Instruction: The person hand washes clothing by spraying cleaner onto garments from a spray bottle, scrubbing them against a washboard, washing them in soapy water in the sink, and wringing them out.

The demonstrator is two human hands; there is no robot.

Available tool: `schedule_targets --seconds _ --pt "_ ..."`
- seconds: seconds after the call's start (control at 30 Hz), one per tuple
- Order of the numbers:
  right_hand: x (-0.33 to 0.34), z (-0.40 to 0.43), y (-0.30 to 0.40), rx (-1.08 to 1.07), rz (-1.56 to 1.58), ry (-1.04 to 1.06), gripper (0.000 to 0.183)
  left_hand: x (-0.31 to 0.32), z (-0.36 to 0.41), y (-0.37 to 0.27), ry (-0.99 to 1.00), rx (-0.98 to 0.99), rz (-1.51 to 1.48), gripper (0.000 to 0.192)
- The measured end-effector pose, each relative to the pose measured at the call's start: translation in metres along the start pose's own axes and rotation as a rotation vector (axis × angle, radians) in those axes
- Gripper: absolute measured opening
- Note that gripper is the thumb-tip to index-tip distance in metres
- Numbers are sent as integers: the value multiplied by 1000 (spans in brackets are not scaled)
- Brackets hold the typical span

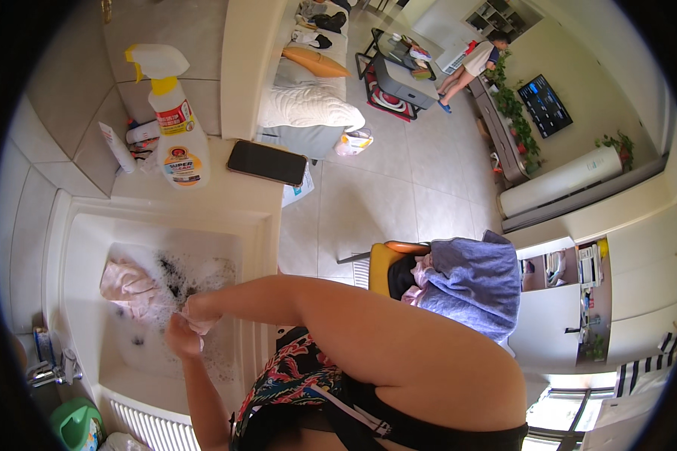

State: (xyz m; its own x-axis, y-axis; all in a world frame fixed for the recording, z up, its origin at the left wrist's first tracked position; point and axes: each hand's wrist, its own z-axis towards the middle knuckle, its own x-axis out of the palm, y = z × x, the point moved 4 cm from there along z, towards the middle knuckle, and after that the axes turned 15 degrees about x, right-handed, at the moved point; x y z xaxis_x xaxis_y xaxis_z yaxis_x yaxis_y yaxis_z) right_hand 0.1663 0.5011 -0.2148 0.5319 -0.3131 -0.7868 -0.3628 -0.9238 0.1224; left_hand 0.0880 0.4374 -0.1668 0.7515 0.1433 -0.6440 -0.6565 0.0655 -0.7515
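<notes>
Both bare hands meet over the soapy water of a white laundry sink. My right hand grips a light pink cloth, bunched between the two hands. Just below it in the picture, my left hand is closed on the same cloth, a pale edge showing by its fingers. A pale pink garment lies partly sunk in the suds, left of my hands. Whether it joins the held cloth is hard to tell. Dark patches show through the foam.
On the sink's ledge stand a spray cleaner bottle, a white tube and a phone. A chrome faucet and green plastic container are at left. A towel-draped chair stands behind; a person is across the room.
</notes>
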Motion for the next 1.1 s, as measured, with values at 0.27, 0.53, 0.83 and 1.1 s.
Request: schedule_targets --seconds 0.27,0.53,0.83,1.1 --pt "-58 -91 7 568 689 -21 43 25 -38 33 254 -220 307 18" --pt "-48 -91 -5 786 1024 -130 32 57 -41 -12 624 374 529 14" --pt "-18 -45 -27 497 1657 -35 32 -19 13 -92 1 -110 -436 14" --pt "-10 -40 -22 419 1639 91 33 -11 26 -117 -62 161 -482 8"
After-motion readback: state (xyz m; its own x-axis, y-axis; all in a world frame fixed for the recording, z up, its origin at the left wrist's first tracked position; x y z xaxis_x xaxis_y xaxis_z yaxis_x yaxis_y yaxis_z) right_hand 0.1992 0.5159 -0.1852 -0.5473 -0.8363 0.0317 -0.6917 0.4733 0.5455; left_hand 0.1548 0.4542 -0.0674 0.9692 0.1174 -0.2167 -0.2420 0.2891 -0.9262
